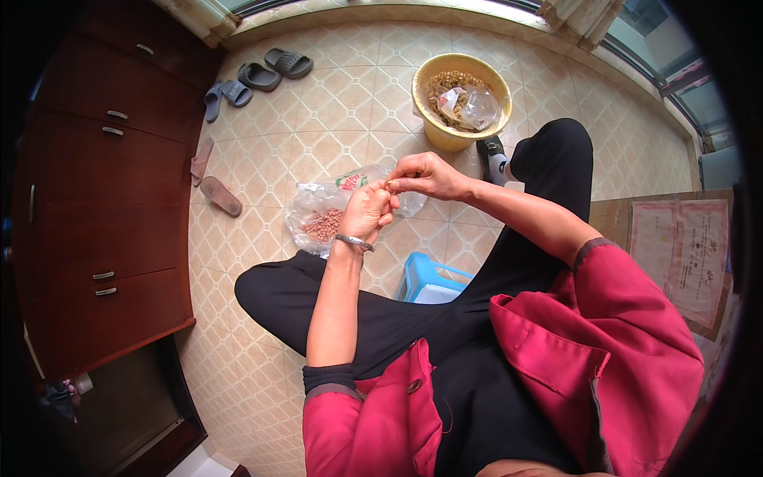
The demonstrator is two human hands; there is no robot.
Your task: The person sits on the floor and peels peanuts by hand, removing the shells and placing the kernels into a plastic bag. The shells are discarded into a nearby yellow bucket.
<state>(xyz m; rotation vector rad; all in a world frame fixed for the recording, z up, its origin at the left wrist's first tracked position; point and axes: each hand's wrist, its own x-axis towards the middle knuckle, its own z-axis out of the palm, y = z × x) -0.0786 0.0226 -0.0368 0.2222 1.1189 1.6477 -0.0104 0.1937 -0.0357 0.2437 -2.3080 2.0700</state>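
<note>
My left hand (368,210) and my right hand (430,175) meet at their fingertips in front of me. Between the pinched fingers shows a small yellowish piece (390,183), probably an unshelled peanut; most of it is hidden. The other fingers of my left hand are curled, and what lies inside them cannot be seen. Below and left of the hands, shelled reddish peanuts (323,225) lie in a clear plastic bag (302,204) on the floor. A yellow plastic basket (450,141) beyond my right hand holds peanut shells or pods (444,89) and a crumpled clear bag (480,110).
A blue and white plastic stool (424,271) stands between my legs. Several slippers (260,76) line the left side near a dark red wooden cabinet (113,179). At right is a cardboard surface (614,217) with printed sheets. Tiled floor (346,107) runs to the windows.
</note>
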